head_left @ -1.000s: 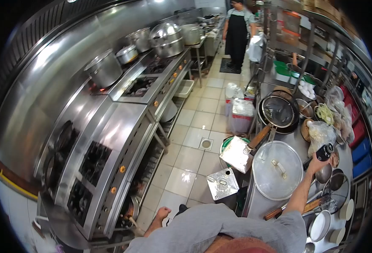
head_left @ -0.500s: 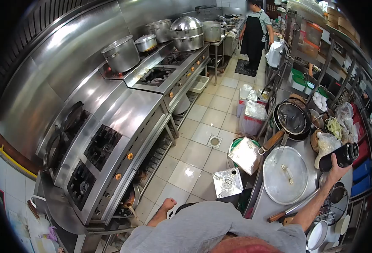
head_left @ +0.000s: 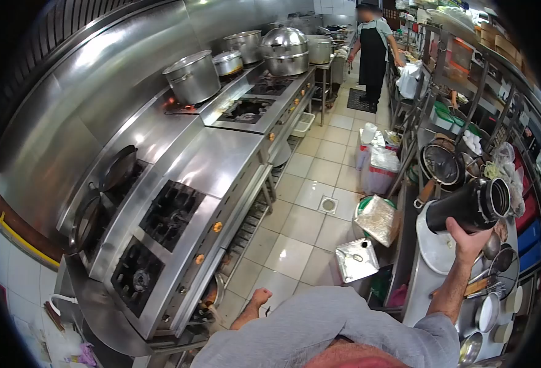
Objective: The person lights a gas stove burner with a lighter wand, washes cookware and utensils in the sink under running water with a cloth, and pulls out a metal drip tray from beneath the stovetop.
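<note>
My right hand [head_left: 468,241] is wrapped round a large black jar [head_left: 457,205] with a wide, round mouth. The jar is tilted on its side, its mouth facing right. Below it, partly covered from sight, lies a big round metal lid [head_left: 435,253] on the steel counter. Just beyond the jar sits a wire strainer [head_left: 442,162] with a wooden handle. My left hand [head_left: 260,298] hangs low over the floor, closed in a fist, and nothing shows sticking out of it.
Along the left runs a stove [head_left: 221,159] with burners, pots and a steaming domed steamer [head_left: 284,46]. On the floor stand a square tin [head_left: 356,260] and plastic-covered containers [head_left: 382,165]. A person in a black apron [head_left: 373,52] stands far down the aisle. Ladles [head_left: 502,259] and bowls lie at right.
The black jar in my right hand has come closer and moved left, now over the metal lid. My view has shifted, and my left hand stays closed.
</note>
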A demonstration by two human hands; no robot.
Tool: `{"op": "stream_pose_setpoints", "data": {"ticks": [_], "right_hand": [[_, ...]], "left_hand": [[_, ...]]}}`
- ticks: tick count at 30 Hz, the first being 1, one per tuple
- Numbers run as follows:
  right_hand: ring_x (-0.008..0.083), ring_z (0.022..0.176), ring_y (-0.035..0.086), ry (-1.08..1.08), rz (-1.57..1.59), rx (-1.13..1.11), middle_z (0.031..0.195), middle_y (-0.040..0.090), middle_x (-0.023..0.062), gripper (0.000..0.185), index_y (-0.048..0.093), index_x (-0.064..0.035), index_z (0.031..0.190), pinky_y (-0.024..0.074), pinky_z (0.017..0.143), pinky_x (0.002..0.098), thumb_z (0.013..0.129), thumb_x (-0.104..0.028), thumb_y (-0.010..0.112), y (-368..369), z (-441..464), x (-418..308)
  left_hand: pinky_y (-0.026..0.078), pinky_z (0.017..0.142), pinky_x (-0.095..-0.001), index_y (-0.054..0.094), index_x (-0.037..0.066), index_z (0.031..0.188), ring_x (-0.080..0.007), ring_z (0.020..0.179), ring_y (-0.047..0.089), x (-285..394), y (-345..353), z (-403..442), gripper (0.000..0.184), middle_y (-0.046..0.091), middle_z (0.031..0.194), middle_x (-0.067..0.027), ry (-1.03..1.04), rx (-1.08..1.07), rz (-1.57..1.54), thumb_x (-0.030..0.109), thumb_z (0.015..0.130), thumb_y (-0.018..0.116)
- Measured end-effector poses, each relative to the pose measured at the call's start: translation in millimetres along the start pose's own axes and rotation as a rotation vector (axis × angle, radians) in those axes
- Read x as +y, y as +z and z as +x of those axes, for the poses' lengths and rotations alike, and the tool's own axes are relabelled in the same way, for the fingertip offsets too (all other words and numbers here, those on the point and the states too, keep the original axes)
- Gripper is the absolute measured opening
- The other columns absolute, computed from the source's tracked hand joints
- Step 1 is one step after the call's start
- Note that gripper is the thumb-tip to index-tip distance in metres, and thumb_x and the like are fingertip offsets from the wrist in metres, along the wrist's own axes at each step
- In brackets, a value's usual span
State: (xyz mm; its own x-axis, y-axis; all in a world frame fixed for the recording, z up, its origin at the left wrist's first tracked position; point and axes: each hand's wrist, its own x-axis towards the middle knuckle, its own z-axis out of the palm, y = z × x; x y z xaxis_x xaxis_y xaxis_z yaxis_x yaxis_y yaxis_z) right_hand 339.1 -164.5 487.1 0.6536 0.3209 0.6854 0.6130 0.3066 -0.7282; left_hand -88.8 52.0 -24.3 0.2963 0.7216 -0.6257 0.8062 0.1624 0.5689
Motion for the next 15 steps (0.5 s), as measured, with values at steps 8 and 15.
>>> {"op": "stream_pose_setpoints", "data": {"ticks": [8, 15], "right_hand": [[0.0165, 0.089, 0.055, 0.057, 0.111, -0.307, 0.099, 0.055, 0.0091, 0.068, 0.046, 0.0029, 0.108, 0.0444, 0.08, 0.0302, 0.048, -0.007, 0.076, 127, -56, -70], [0.0212, 0.107, 0.046, -0.121, 0.126, -0.552, 0.114, 0.043, 0.014, 0.093, 0.02, 0.0003, 0.126, 0.0358, 0.092, 0.034, 0.052, -0.009, 0.076, 170, -74, -94]], "left_hand": [[0.046, 0.069, -0.031, 0.063, 0.005, 0.08, -0.0175, 0.075, 0.059, -105, -38, -38, 0.021, 0.063, 0.077, -0.0099, -0.039, -0.056, -0.045, 0.022, 0.067, 0.061], [0.044, 0.058, -0.034, 0.061, 0.002, 0.074, -0.0183, 0.063, 0.057, -144, -70, -80, 0.02, 0.062, 0.07, -0.0097, -0.03, -0.086, -0.044, 0.02, 0.069, 0.059]]}}
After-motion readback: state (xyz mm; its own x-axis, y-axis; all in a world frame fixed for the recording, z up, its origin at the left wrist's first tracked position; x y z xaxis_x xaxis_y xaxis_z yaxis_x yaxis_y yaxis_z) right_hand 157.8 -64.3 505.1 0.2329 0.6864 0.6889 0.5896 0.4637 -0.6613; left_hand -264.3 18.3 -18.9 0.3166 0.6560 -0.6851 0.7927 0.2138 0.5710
